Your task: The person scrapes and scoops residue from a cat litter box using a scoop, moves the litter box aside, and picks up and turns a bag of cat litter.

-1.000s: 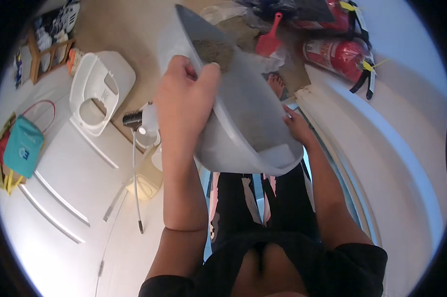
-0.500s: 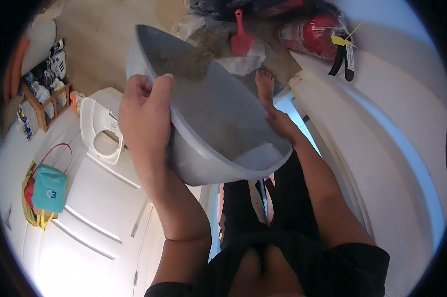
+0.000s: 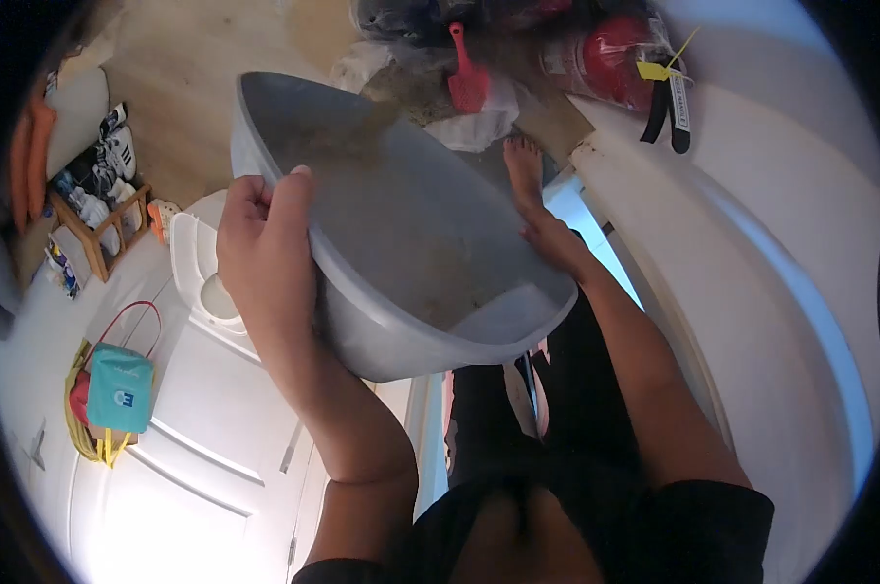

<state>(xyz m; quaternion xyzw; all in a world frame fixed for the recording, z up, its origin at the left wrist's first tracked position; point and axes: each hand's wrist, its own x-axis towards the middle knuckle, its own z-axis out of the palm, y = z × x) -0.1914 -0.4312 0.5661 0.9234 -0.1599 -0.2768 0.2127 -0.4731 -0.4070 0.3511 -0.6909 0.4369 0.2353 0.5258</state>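
Observation:
A large grey plastic litter tray is held up tilted in front of me, with its open side facing me. Brownish sandy residue clings to its inner walls. My left hand is closed on the rim at the left, thumb over the edge. At the far right end, my right hand grips the tray, its fingers partly hidden. Beyond the tray, a pink slotted scoop rests on a clear plastic bag beside a heap of sandy litter.
A red fire extinguisher lies wrapped at the upper right by the white wall. On the left are a white plastic hood, a wooden rack with shoes, and a teal bag on the white door. My bare foot is near the scoop.
The tray's left end has moved slightly left and down in view, along with my left hand. My right hand keeps its hold at about the same place.

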